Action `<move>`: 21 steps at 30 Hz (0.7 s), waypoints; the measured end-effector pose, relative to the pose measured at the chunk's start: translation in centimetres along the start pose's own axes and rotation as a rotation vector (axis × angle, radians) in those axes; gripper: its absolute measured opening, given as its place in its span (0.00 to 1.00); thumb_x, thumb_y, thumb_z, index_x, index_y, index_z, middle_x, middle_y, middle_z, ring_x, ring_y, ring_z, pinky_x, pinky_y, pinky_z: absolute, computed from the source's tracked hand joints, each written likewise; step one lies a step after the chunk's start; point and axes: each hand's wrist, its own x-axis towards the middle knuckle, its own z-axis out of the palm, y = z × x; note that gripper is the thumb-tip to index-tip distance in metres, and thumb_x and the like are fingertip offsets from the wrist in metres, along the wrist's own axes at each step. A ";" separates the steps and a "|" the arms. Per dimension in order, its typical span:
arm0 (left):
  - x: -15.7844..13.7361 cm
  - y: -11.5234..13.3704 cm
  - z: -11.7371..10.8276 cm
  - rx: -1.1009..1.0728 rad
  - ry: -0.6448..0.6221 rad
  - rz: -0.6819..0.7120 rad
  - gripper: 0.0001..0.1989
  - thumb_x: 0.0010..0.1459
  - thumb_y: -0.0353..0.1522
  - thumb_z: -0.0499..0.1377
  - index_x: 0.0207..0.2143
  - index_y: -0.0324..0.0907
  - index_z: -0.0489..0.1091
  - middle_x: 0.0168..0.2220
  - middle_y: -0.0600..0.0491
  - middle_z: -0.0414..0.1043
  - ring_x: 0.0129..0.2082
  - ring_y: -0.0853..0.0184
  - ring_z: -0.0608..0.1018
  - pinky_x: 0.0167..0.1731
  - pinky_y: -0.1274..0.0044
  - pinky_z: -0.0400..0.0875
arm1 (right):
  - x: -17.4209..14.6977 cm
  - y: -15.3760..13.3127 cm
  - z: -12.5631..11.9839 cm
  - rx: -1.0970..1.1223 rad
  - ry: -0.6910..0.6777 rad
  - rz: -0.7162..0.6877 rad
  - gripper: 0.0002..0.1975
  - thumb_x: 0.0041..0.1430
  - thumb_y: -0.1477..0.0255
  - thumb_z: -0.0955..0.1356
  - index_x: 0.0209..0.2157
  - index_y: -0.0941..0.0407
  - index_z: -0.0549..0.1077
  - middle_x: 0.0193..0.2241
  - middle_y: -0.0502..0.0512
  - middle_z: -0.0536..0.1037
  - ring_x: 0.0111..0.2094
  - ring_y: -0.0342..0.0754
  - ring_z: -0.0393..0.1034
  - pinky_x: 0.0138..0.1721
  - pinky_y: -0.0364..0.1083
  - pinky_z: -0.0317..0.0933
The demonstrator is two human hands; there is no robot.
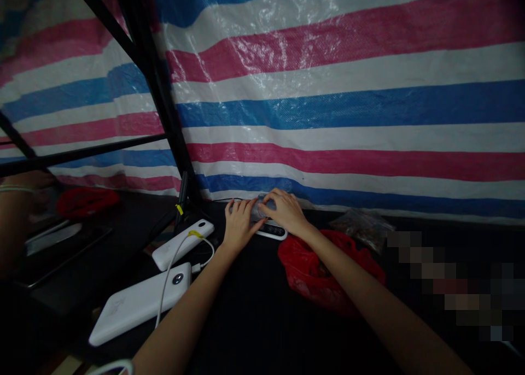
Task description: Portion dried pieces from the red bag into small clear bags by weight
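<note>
Left hand (pixel 238 222): fingers partly spread, thumb apart from them, at the near left side of the clear plastic item; whether it grips cannot be told.
Right hand (pixel 287 211): thumb and forefinger curled into a ring, their tips brought together on the item in a pinch; the other fingers bent above.
Clear plastic item (pixel 257 210): between the two hands, close to the foot of the striped sheet; its exact form is hidden by fingers.
White device (pixel 278 232): dark-topped, lying just below the hands on the black table (pixel 246 320).
Red plastic bag (pixel 301 279): open-mouthed, beneath the right forearm, partly covered by it.
Clear bag (pixel 365 227): brownish contents, beyond the red plastic bag, near the sheet.
Smaller power bank (pixel 174 250): white, left of the left hand.
Larger power bank (pixel 135 304): white, nearer the viewer, with a white cable (pixel 164 293) plugged into its end; a yellow tie (pixel 196 234) is on the cable.
Striped sheet (pixel 348 104): red, white and blue, behind everything, with a black frame (pixel 158 82) before it.
Far left: another person's forearm (pixel 10 222), wearing a wristband, near a second red bag (pixel 88 201).
</note>
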 end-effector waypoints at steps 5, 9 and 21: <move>-0.1 -0.2 0.0 -0.011 -0.024 0.018 0.25 0.52 0.41 0.54 0.52 0.42 0.59 0.45 0.49 0.66 0.47 0.60 0.65 0.53 0.65 0.47 | -0.2 0.3 0.5 0.086 -0.232 -0.152 0.16 0.57 0.59 0.59 0.33 0.51 0.73 0.38 0.50 0.75 0.42 0.49 0.65 0.42 0.50 0.50; -0.2 -0.5 0.0 -0.008 -0.059 0.041 0.24 0.52 0.38 0.55 0.51 0.41 0.59 0.44 0.48 0.67 0.45 0.60 0.65 0.52 0.65 0.49 | -0.5 0.5 0.9 0.030 -0.264 -0.195 0.16 0.56 0.57 0.60 0.36 0.50 0.73 0.40 0.50 0.75 0.42 0.50 0.63 0.42 0.51 0.49; -0.2 -0.6 0.2 -0.008 -0.079 0.040 0.23 0.52 0.37 0.55 0.50 0.40 0.60 0.41 0.49 0.67 0.43 0.60 0.65 0.48 0.68 0.54 | -0.6 0.0 0.5 -0.010 -0.275 -0.179 0.14 0.56 0.59 0.62 0.37 0.51 0.73 0.40 0.52 0.75 0.43 0.51 0.63 0.42 0.53 0.49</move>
